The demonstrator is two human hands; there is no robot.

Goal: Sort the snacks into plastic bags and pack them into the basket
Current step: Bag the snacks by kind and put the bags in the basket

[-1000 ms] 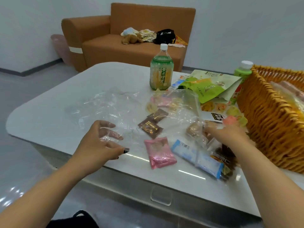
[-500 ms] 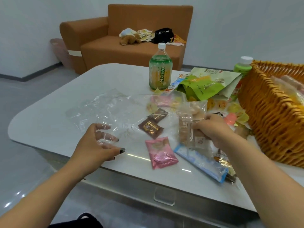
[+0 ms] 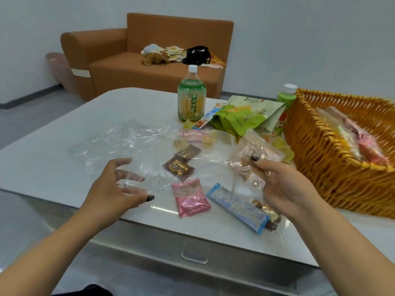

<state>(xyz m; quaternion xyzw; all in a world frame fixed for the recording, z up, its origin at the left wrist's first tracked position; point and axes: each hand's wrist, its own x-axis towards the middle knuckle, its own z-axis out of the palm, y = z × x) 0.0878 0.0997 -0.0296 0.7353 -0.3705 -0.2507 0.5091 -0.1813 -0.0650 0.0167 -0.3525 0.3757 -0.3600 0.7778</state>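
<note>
The right hand [image 3: 284,186] is clamped on a light, crinkly snack-filled plastic bag [image 3: 254,154] raised just above the table [image 3: 53,150] beside the basket [image 3: 320,159], best pinched at its slippery neck, while the left hand [image 3: 115,186] hovers spread-fingered over limp empty bags [image 3: 119,142].

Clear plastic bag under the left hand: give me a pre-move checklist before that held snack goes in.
1. Right hand grips the held snack packet: ok.
2. Left hand touches the clear plastic bag: ok, fingers spread on it.
3. Bag mouth open: cannot tell; film lies crumpled flat.
4. Bag free of snacks: cannot tell; brown packets lie at its edge.
5. Basket has room: ok, bagged snacks inside, space left.
</note>
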